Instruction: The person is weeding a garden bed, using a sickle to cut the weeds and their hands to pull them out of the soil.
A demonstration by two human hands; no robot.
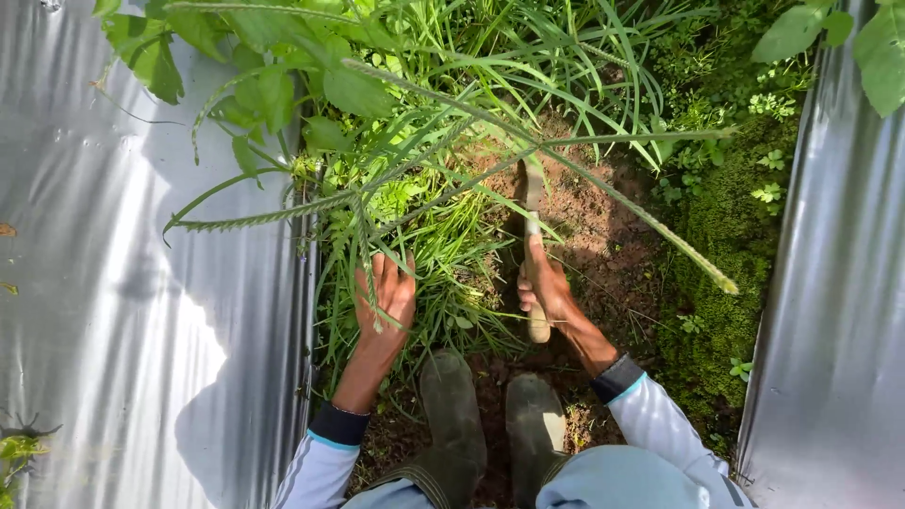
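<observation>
My left hand point(385, 300) grips a clump of tall green grass point(424, 203) growing in the furrow between two plastic-covered beds. My right hand point(547, 290) is closed around the pale wooden handle of a knife-like blade point(531, 193), whose metal part points away from me into the base of the grass beside bare reddish soil point(594, 212). Long seed-head stalks arch over both hands. My two dark rubber boots point(490, 424) stand just behind the hands.
Silver plastic mulch point(141, 283) covers the raised bed on the left, and a second sheet point(830, 283) covers the right one. Mossy green growth point(726, 226) lines the right edge of the furrow. Broad-leaved weeds point(273, 85) hang over the top left.
</observation>
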